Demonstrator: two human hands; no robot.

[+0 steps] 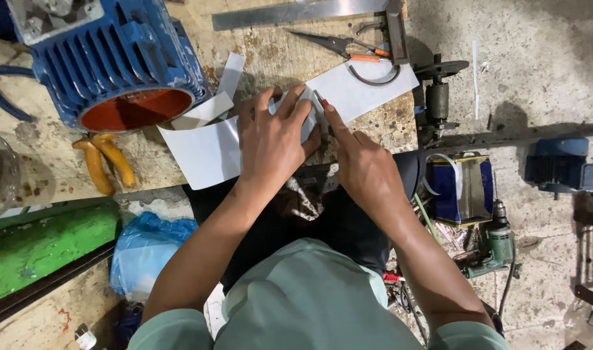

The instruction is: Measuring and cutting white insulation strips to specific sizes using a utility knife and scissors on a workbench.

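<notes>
white sheet [205, 152] is pinned flat on the table [273, 58] by the open left hand [270, 139]; a red-tipped pen [321, 102] is gripped in the right hand [361, 162].

Both bare forearms reached forward from the body and converged. The left hand [270, 139] lay palm down, fingers spread flat. The right hand [361, 162] sat just beside it, touching at the fingertips, its index finger extended and thumb pinched against a thin tool.
</notes>
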